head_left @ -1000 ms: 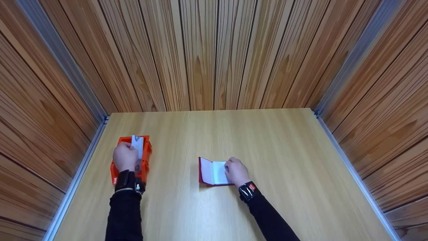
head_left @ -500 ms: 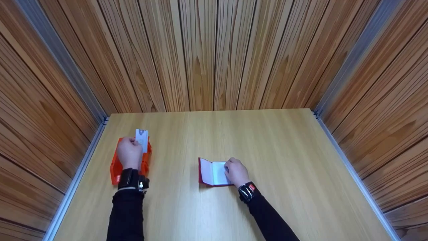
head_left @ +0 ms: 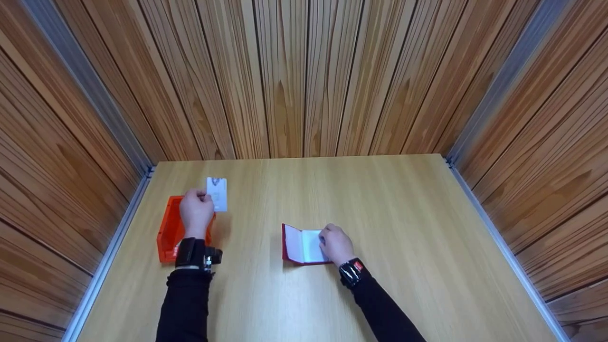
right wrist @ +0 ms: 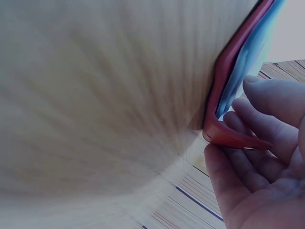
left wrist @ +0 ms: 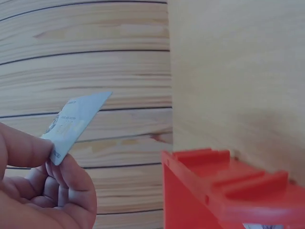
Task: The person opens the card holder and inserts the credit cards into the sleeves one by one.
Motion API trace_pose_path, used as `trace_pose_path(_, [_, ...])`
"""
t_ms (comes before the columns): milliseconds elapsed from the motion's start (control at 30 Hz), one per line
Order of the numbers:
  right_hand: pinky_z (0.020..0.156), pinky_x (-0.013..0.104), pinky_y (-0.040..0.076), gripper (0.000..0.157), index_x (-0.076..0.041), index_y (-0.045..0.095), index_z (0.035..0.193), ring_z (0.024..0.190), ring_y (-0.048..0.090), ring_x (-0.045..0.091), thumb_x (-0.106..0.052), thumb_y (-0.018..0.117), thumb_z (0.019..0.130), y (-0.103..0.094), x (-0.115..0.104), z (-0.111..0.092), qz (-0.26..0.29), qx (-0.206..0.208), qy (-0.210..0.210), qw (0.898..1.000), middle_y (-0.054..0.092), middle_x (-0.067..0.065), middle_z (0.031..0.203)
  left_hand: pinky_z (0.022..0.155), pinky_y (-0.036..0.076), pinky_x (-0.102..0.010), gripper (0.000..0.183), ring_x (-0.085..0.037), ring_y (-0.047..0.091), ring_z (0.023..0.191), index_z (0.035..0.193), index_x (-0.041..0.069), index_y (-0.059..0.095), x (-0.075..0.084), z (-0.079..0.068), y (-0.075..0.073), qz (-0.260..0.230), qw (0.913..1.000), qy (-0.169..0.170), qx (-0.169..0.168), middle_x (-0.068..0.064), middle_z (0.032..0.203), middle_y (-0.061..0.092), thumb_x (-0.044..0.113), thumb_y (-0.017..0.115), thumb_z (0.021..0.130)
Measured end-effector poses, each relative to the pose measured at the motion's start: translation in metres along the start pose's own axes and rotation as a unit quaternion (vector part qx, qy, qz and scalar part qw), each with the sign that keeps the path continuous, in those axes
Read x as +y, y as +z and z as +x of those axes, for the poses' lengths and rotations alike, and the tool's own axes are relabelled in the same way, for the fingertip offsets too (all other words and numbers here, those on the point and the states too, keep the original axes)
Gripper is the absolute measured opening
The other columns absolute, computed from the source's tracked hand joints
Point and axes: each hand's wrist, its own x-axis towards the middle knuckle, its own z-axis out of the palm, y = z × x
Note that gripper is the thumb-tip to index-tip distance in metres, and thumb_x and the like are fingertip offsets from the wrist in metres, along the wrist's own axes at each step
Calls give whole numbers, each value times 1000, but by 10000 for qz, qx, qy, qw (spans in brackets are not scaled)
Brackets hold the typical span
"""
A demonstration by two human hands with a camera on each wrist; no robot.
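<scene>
A white card [head_left: 218,195] with small print and a dark picture is pinched between the thumb and fingers of my left hand [head_left: 196,213]. In the left wrist view, the card [left wrist: 80,119] tilts upward from the fingertips, off to one side of a red-orange bin [left wrist: 190,195]. On the table lies a red-covered card holder [head_left: 293,244], spread open with pale sleeves showing. My right hand [head_left: 337,243] holds its right side. In the right wrist view, the fingers curl round the bent red cover [right wrist: 228,137], and the thumb lies by the bluish sleeve.
That bin [head_left: 170,232] stands at the left of the wooden table [head_left: 380,199], partly under the left forearm. A pale item [left wrist: 262,226] shows inside it in the left wrist view. Wood-panelled walls [head_left: 285,80] with metal corner strips enclose the table.
My left hand has lifted the card up out of the bin and carried it to the right, past the bin's far right corner. My right hand and the card holder have stayed put.
</scene>
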Motion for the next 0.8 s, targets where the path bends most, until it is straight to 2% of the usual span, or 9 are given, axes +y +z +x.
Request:
trace_pose_path(367, [74,40,53,12,-2,70,80,79,61,27,-4,80,74,0,1,-1,86,-24,11,10000,60,9,86,83,45,-44,19,-40,58,90,100,-12,64,10,-9,13,-518,9986,111,-29,-23,92,63,4,58,90])
trace_pose_path(467, [74,41,53,12,-2,70,80,80,61,28,-2,79,73,0,1,-1,148,23,5,9999,60,9,87,80,46,-37,20,-36,59,89,100,-11,66,13,-14,19,-752,9971,32,-68,-20,90,64,4,60,88])
trace_pose_path(633, [75,41,53,11,-1,70,81,81,62,28,-3,79,74,0,1,0,233,17,67,9997,61,9,88,69,47,-24,21,-28,58,86,104,-9,66,16,-24,32,-1348,9891,-428,-409,-18,95,63,5,61,89])
trace_pose_path(800, [76,40,53,12,-1,71,84,81,62,27,-5,79,76,0,3,-1,232,-103,48,9997,61,9,89,66,51,-22,20,-22,57,84,108,-9,62,20,-35,46,-2007,9725,-866,-800,-16,99,59,4,60,92])
